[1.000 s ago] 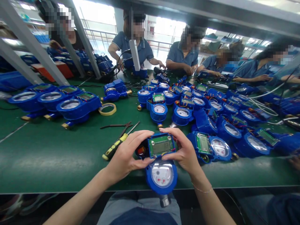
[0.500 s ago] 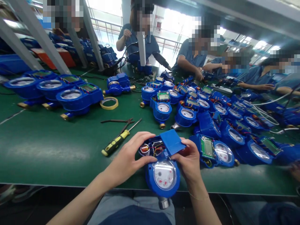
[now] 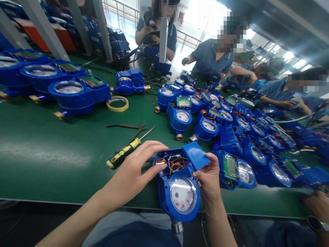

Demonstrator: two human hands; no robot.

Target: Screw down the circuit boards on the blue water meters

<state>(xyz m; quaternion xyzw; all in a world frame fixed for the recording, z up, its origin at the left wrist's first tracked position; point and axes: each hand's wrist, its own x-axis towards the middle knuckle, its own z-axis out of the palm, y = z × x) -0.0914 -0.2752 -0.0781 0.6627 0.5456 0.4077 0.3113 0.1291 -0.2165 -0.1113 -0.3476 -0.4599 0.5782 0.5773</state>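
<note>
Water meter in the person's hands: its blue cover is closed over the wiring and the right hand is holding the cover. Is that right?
Not quite. The head view shows the blue cover of the water meter open, not closed, exposing coloured wires. The right hand is holding the cover, as you said.

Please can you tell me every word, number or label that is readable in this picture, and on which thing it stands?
The dial of the blue water meter in the hands: printing too small to read.
The LCD display on the meter further up the bench: digits too blurred to read.
Nothing else can be read.
</note>
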